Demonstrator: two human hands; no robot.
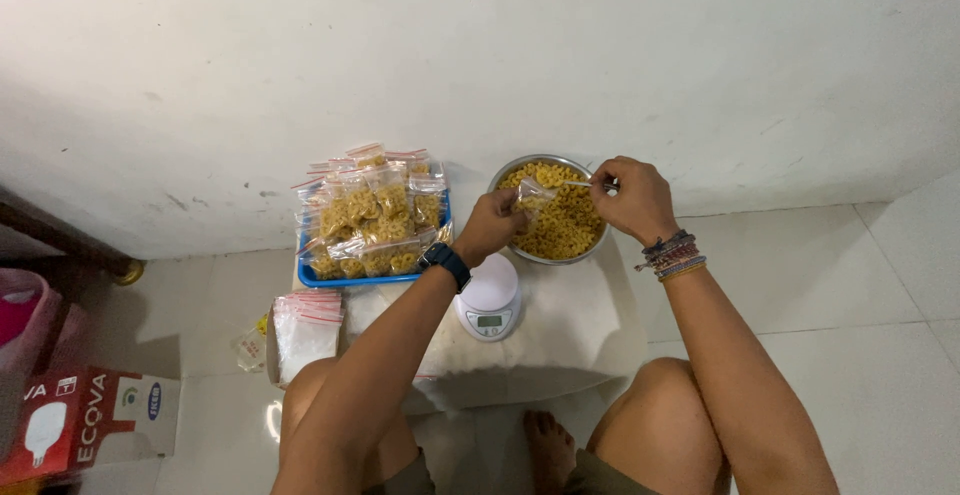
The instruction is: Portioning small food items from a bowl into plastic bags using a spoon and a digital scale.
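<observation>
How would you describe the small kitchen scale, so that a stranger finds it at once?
On the low white table, look below the metal bowl of yellow snacks. The scale is under the left hand: white, round-topped, the only thing with a small screen.

A white plastered wall [480,55], scuffed low on the left, was met by a floor [880,355] of pale glossy tiles. A low white table [580,330] was set against it, softly lit.
</observation>
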